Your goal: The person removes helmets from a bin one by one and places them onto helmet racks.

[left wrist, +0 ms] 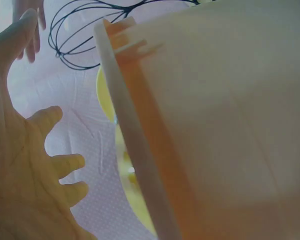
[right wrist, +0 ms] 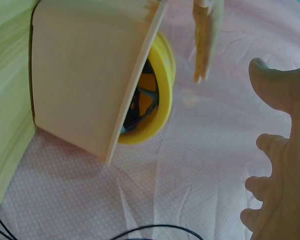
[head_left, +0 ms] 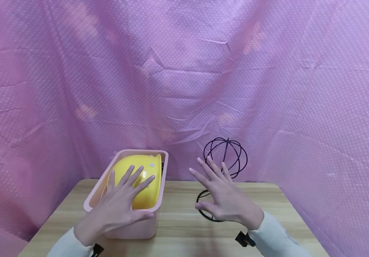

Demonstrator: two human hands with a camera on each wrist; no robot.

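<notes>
Item 1: pink bin (head_left: pixel 120 228), landmark. It stands on the wooden table (head_left: pixel 178 228), toward its left half, rim up.

Item 2: yellow helmet (head_left: pixel 145 200), dome up inside the pink bin and rising above its rim; probably too big to sit lower. The right wrist view shows dark straps in its hollow.

Item 3: left hand (head_left: pixel 120 203), over the pink bin's near side. Grip spread, fingers straight and fanned across the helmet's dome; whether they touch it cannot be told. It holds nothing.

Item 4: right hand (head_left: pixel 224 198), to the right of the pink bin, apart from it. Grip spread, palm down, fingers fanned, holding nothing.

Item 5: black wire stand (head_left: pixel 225 159), right of the pink bin: a round cage on a stem, its ring base on the table partly hidden under the right hand.

Item 6: pink dotted cloth (head_left: pixel 184 71), hung behind and on both sides of the pink bin as a backdrop.
</notes>
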